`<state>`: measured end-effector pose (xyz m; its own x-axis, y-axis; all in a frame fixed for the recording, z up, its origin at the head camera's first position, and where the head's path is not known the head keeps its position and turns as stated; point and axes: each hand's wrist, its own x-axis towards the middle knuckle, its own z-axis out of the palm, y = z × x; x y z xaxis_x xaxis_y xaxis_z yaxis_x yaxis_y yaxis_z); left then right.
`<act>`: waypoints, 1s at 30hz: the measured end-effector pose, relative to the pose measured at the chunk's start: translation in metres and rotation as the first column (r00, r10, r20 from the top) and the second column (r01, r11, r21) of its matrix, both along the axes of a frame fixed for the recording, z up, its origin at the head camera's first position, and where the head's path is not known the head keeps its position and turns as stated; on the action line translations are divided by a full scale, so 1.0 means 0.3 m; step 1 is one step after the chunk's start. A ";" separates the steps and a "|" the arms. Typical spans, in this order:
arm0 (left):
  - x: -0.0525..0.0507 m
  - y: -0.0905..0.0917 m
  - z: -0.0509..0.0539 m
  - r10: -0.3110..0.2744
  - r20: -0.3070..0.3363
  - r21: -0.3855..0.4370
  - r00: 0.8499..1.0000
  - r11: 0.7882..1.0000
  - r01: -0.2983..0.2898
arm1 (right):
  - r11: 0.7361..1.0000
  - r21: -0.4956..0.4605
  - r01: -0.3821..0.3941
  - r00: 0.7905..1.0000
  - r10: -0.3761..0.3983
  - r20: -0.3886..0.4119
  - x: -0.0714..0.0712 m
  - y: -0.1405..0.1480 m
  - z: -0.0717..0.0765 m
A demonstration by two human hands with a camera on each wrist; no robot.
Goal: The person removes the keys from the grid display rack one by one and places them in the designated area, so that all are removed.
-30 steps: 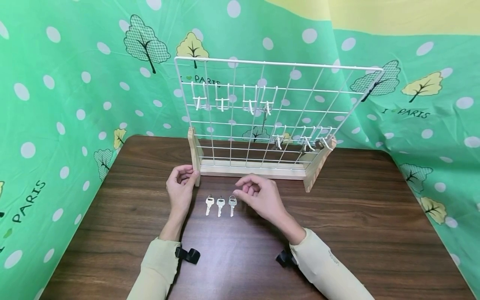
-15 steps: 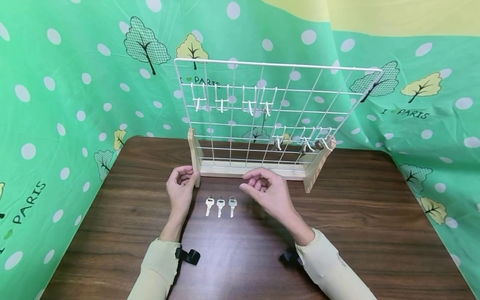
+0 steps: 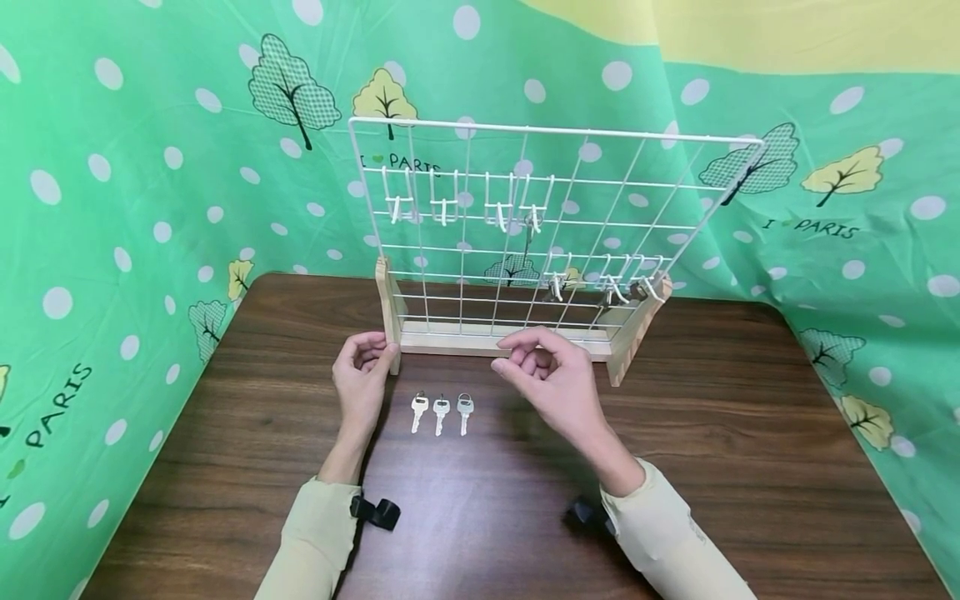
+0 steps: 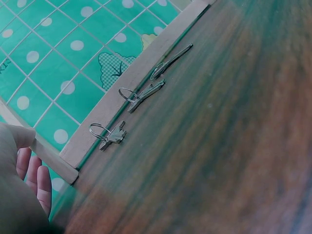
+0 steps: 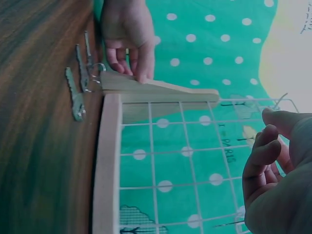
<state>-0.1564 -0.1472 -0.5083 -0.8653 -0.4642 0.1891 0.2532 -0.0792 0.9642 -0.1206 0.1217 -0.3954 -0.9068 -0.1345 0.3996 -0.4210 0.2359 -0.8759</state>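
Note:
Three keys with small rings (image 3: 441,415) lie in a row on the brown table, before a white wire grid rack (image 3: 495,242). My left hand (image 3: 362,371) grips the rack's left wooden upright (image 3: 390,312) between thumb and fingers, as the right wrist view also shows. To the right of the keys, in front of the rack's wooden base bar (image 3: 450,340), my right hand (image 3: 558,379) hovers. Its thumb and forefinger are apart, the other fingers loosely curled, and nothing is in it.
White hooks (image 3: 444,208) hang on the grid in an upper row and a lower right group. Several hold keys, such as the hook (image 3: 555,285) in the lower group. Green patterned cloth (image 3: 187,133) stands around the table's back and sides.
My right hand has drawn away from the rightmost key, moving right and slightly toward the rack. The left hand keeps its grip, and the keys lie where they were.

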 end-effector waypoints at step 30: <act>0.000 -0.001 0.000 -0.004 -0.001 0.004 1.000 1.000 0.004 | 0.962 -0.267 0.059 0.996 -0.075 -0.052 -0.052 0.030 0.172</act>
<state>-0.1564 -0.1476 -0.5083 -0.8668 -0.4616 0.1886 0.2542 -0.0836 0.9635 -0.1362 0.1308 -0.3437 -0.8830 0.0436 0.4673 -0.4665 0.0285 -0.8841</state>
